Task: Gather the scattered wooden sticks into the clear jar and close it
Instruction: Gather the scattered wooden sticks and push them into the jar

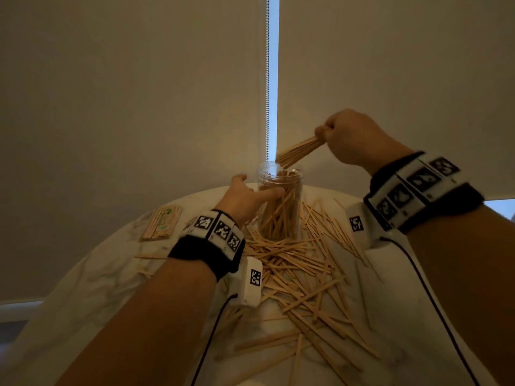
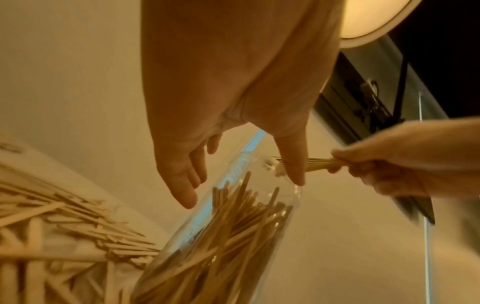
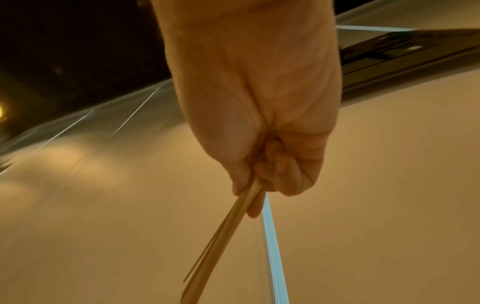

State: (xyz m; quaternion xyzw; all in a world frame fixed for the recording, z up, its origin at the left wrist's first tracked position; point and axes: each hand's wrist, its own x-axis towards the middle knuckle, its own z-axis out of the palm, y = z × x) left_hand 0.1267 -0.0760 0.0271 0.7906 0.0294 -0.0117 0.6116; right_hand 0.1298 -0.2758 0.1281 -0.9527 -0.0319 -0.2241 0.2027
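Near the far edge of the round tabletop a clear jar is stood upright, lidless and partly filled with sticks leaning inside it. The jar is steadied by the left hand, whose straight thumb is laid across the front wall while the fingers are spread around the far side; in the left wrist view the fingers are seen extended, relaxed, beside the wall. A bundle of sticks is gripped in the fist of the right hand, held above and to the right of the jar, its free ends slanted down just over the rim. Loose sticks are scattered in a heap in front of the jar and beside it. A flat packet is laid to the left, apart from the heap.
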